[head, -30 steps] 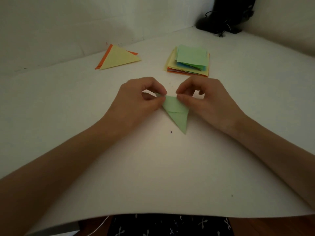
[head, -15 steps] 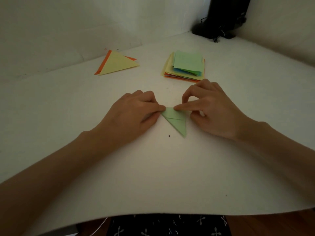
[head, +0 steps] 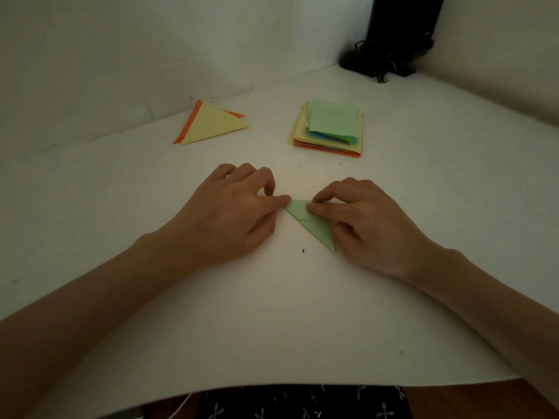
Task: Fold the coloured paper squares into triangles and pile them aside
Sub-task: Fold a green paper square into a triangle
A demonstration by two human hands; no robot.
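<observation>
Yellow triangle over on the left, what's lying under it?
An orange triangle lies under the yellow triangle, showing along its left edge and far right corner. The rest of it, and anything further beneath, is covered.
</observation>
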